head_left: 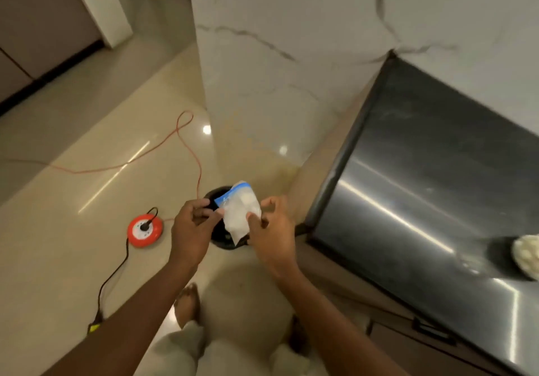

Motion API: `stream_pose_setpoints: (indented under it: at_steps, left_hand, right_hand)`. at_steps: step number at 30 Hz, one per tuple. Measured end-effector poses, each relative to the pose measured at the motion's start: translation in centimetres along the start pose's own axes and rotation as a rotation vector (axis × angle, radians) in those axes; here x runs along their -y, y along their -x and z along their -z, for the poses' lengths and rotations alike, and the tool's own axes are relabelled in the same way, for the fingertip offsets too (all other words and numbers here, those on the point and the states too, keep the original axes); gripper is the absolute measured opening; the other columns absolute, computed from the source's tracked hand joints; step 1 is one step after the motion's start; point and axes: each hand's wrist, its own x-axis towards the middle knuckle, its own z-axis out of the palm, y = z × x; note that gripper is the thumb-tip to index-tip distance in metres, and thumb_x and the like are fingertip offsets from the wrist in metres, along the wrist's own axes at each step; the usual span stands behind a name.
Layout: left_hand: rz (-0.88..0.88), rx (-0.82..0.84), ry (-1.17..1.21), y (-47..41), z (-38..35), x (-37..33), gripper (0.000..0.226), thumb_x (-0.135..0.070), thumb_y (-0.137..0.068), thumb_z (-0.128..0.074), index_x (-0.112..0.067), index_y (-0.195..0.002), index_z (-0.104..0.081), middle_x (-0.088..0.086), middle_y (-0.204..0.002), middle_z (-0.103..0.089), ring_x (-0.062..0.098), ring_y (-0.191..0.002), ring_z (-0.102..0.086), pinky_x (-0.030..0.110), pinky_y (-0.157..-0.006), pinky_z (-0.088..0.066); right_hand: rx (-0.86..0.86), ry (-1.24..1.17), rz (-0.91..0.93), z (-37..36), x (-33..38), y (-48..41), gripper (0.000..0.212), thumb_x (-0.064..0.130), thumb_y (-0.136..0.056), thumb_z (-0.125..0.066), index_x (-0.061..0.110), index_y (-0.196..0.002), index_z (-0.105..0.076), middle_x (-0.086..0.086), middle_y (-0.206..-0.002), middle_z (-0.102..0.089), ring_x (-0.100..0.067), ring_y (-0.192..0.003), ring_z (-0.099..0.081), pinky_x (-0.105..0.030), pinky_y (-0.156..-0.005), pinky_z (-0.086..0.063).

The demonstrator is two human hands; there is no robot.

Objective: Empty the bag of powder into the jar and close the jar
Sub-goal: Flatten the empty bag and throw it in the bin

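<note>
Both hands, left hand (pixel 191 225) and right hand (pixel 269 227), are pinching the bag (pixel 239 215) above what may be a dark bin (pixel 217 237); the jar isn't showing, so holding the bag's mouth upright is avoiding spills

Two hands (pixel 192 230) (pixel 272 231), one bag (pixel 239 212), one bin (pixel 223 231).
</note>
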Motion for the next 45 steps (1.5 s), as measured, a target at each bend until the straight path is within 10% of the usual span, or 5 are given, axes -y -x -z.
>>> stream_pose_setpoints:
  at_steps: [8, 19, 27, 40, 45]
  left_hand:
    - [0.264, 0.127, -0.035, -12.4, -0.5, 11.9, 0.043, -0.022, -0.104, -0.067, -0.014, -0.144, -0.053, 0.016, -0.138, -0.06, 0.034, -0.124, -0.062, 0.049, -0.105, -0.052]
    - [0.342, 0.142, 0.015, -18.9, -0.3, 22.3, 0.033, -0.024, -0.106, -0.065, -0.021, -0.138, -0.057, 0.007, -0.121, -0.069, 0.017, -0.095, -0.069, 0.033, -0.078, -0.055]
    - [0.214, 0.001, 0.045, -12.8, 0.8, 13.8, 0.019, -0.014, -0.104, -0.066, -0.016, -0.123, -0.068, 0.001, -0.099, -0.072, 0.008, -0.077, -0.07, 0.033, -0.076, -0.054]
    - [-0.182, 0.225, 0.025, 5.4, 4.1, -8.8, 0.007, -0.007, -0.099, -0.073, -0.009, -0.105, -0.075, 0.011, -0.099, -0.077, 0.027, -0.097, -0.073, 0.045, -0.095, -0.059]
    - [-0.416, 0.461, -0.09, 9.1, 0.8, -14.1, 0.006, -0.018, -0.099, -0.073, -0.023, -0.102, -0.075, -0.009, -0.092, -0.075, 0.0, -0.087, -0.069, 0.019, -0.086, -0.057]
  right_hand:
    - [0.011, 0.012, -0.47, -14.4, -14.8, -12.2, 0.019, -0.002, -0.096, -0.047, 0.01, -0.102, -0.061, -0.019, -0.112, -0.067, -0.023, -0.052, -0.073, -0.028, -0.039, -0.054]
    - [0.177, -0.13, -0.627, -22.1, -29.1, -22.1, 0.051, 0.011, -0.104, -0.063, 0.027, -0.152, -0.052, -0.007, -0.123, -0.068, -0.029, -0.099, -0.076, -0.039, -0.07, -0.063]
    - [0.127, -0.123, -0.271, -17.1, -19.3, -12.9, 0.021, 0.011, -0.1, -0.063, 0.011, -0.118, -0.074, -0.007, -0.094, -0.079, -0.014, -0.061, -0.072, -0.022, -0.053, -0.054]
    - [0.019, 0.054, 0.241, 0.6, 3.9, 6.8, 0.013, 0.018, -0.105, -0.061, 0.02, -0.11, -0.074, 0.008, -0.099, -0.073, -0.006, -0.09, -0.07, -0.018, -0.078, -0.055]
    - [-0.213, 0.094, 0.31, 6.5, 2.9, 10.5, 0.01, 0.021, -0.103, -0.063, 0.023, -0.107, -0.071, 0.011, -0.093, -0.072, -0.006, -0.084, -0.07, -0.023, -0.072, -0.059]
